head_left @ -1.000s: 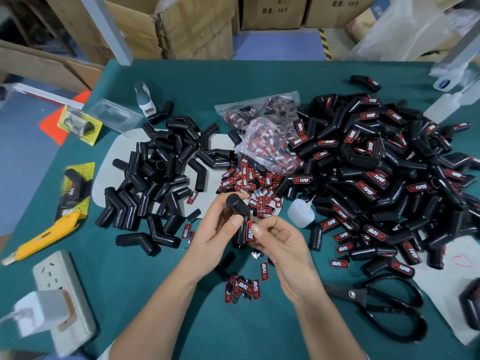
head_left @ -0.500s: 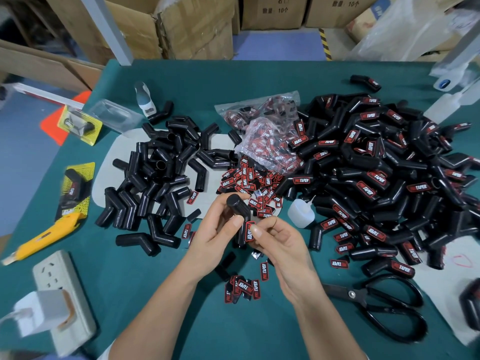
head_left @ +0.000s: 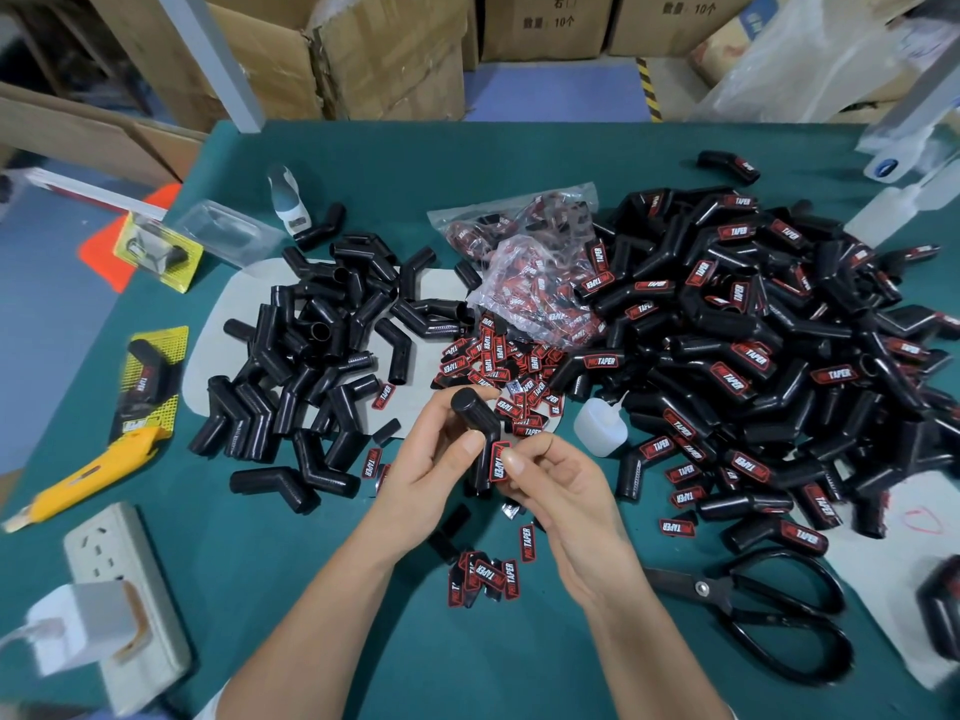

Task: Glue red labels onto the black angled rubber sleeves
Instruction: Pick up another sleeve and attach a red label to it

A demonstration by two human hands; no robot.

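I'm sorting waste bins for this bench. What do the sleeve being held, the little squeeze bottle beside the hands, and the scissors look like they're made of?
Sleeve: matte black rubber by its dull sheen, ribbed near the bend. Squeeze bottle: translucent whitish soft plastic, probably. Scissors: grey metal blades with a bright pivot; the black glossy handles may be painted metal or plastic.

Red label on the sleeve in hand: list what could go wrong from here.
1. The right hand presses the red label onto the sleeve that the left hand grips; it could set crooked, and fingertips may catch squeezed-out glue.
2. The glue bottle lies on its side by the loose labels; any leak could foul them.
3. The open scissors lie close to the right forearm.
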